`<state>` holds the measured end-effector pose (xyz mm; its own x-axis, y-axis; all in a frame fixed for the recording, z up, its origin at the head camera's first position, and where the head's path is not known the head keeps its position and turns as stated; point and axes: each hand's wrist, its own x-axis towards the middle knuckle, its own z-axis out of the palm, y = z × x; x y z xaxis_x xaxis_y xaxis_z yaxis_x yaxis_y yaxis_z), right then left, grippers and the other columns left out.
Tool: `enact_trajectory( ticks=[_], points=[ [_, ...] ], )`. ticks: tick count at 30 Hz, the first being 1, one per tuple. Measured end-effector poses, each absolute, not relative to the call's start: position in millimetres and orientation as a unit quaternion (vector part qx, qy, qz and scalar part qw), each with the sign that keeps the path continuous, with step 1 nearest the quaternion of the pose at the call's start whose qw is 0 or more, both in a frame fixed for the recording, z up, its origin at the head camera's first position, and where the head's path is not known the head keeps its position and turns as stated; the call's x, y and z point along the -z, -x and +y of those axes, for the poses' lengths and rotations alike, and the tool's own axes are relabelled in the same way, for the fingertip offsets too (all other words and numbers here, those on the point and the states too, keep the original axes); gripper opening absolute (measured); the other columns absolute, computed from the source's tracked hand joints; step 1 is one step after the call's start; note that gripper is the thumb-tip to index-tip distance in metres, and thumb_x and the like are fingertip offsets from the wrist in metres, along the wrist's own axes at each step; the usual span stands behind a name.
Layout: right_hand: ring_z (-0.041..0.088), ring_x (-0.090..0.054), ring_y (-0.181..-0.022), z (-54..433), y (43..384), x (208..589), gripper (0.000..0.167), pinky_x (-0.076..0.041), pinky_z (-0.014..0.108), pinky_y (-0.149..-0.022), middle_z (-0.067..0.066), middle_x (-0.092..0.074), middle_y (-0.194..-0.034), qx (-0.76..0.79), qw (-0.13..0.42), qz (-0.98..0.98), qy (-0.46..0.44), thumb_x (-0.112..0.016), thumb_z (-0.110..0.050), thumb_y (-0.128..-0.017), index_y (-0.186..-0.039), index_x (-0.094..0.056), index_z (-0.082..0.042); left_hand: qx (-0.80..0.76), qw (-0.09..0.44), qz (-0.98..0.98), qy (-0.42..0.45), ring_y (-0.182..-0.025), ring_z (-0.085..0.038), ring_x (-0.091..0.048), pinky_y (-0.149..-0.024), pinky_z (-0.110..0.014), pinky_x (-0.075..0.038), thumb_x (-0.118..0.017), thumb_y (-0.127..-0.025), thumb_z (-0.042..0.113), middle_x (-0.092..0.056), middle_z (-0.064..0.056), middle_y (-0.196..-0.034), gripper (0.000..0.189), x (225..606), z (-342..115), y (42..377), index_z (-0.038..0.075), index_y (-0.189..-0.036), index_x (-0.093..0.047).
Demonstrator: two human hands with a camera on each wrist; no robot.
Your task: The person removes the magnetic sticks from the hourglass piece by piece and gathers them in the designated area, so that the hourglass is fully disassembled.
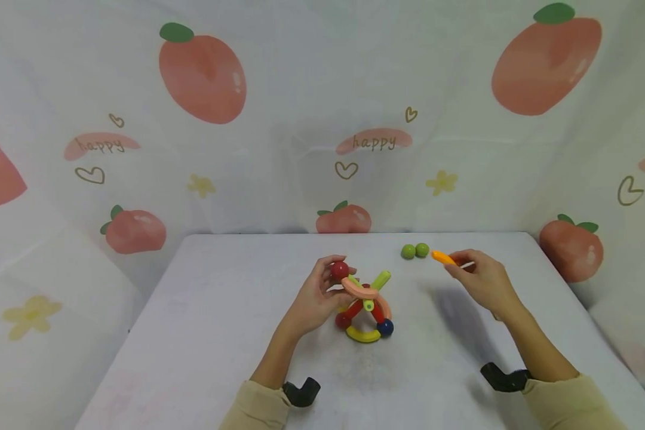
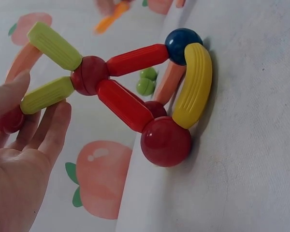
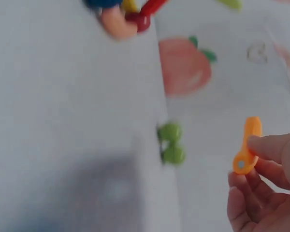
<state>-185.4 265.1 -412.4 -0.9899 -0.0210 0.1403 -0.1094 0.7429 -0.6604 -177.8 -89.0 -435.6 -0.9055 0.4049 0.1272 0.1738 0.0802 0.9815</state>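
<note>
A structure of magnetic balls and sticks stands on the table, with a yellow curved stick [image 2: 195, 87], a blue ball [image 2: 182, 46] and red balls at its base. Red sticks [image 2: 123, 104] rise to a central red ball [image 2: 89, 75], from which two lime-green sticks [image 2: 53, 46] branch. My left hand [image 1: 314, 301] grips its upper end, around a red ball [image 1: 340, 270] joined to a peach curved stick [image 1: 359, 290]. Off to the right, my right hand [image 1: 486, 280] pinches an orange stick [image 3: 249, 145] between thumb and fingers, raised above the table.
Two green balls [image 1: 415, 251] sit side by side near the table's back edge, close to the orange stick in the head view. Behind the white table [image 1: 220, 310] hangs a fruit-printed cloth [image 1: 290, 119]. Each wrist carries a black camera mount [image 1: 301, 392].
</note>
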Motion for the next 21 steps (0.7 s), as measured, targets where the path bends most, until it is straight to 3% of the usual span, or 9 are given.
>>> enact_trajectory(
  ticks=[8,16,21],
  points=[
    [0.043,-0.063,-0.099,346.8,165.1,449.3,0.049,-0.045,0.027,-0.064,0.033,-0.067,-0.115,-0.291,0.009,-0.955,0.046,-0.062,-0.037,-0.101,-0.123,-0.063,0.007,-0.654,0.09,0.73,-0.176,-0.128,-0.024,-0.063,-0.1,-0.03,-0.057,-0.067,-0.096,0.003,-0.062,-0.006,-0.14,0.062,435.2,-88.7,178.2,0.026,-0.147,-0.039],
    [0.035,-0.059,-0.09,373.7,153.7,464.8,0.053,-0.042,0.026,-0.063,0.032,-0.066,-0.108,-0.27,-0.028,-0.958,0.088,-0.063,-0.038,-0.1,-0.121,-0.062,0.011,-0.651,0.072,0.735,-0.177,-0.131,-0.023,-0.062,-0.102,-0.026,-0.054,-0.063,-0.099,0.003,-0.065,-0.005,-0.136,0.055,436.6,-87.3,179.3,0.025,-0.145,-0.042],
    [0.038,-0.058,-0.092,373.6,156.9,468.4,0.052,-0.051,0.041,-0.071,0.033,-0.063,-0.109,-0.254,-0.072,-0.958,0.109,-0.061,-0.031,-0.099,-0.124,-0.056,0.014,-0.66,0.068,0.729,-0.168,-0.13,-0.026,-0.063,-0.099,-0.026,-0.056,-0.064,-0.099,0.005,-0.066,-0.008,-0.135,0.05,439.2,-84.8,180.2,0.022,-0.142,-0.045]
  ],
)
